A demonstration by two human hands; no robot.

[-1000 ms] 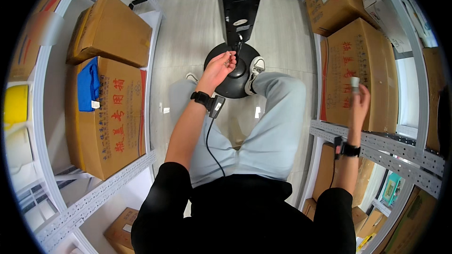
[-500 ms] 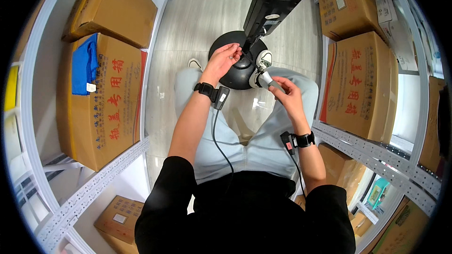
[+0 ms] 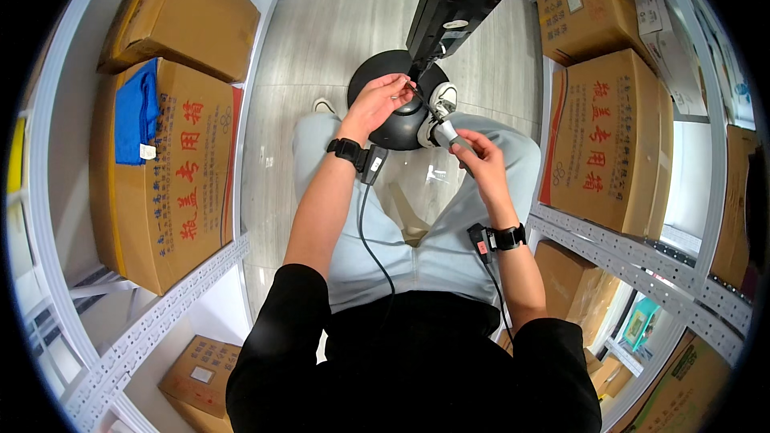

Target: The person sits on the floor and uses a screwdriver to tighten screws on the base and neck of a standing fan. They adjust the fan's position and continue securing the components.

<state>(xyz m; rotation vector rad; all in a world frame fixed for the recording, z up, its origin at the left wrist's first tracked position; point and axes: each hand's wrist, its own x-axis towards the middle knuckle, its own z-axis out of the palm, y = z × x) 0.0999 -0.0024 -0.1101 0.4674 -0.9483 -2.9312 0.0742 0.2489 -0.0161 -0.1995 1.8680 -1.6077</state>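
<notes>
The grey-and-white handheld tool [image 3: 450,135] appears over your right leg [image 3: 461,248], near the sneaker [image 3: 443,99], pinched by your right hand [image 3: 484,162]. Your left hand [image 3: 374,107] bunches its fingertips over the round black base [image 3: 395,139]; whether they grasp anything, I cannot tell.

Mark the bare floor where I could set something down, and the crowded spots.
Pale grey tiled floor shows bare between the left white perforated-metal shelving and the round black base, and between that base and the matching right shelving. Crowded: around the base, where the left hand, right hand and right white-and-black shoe cluster.
</notes>
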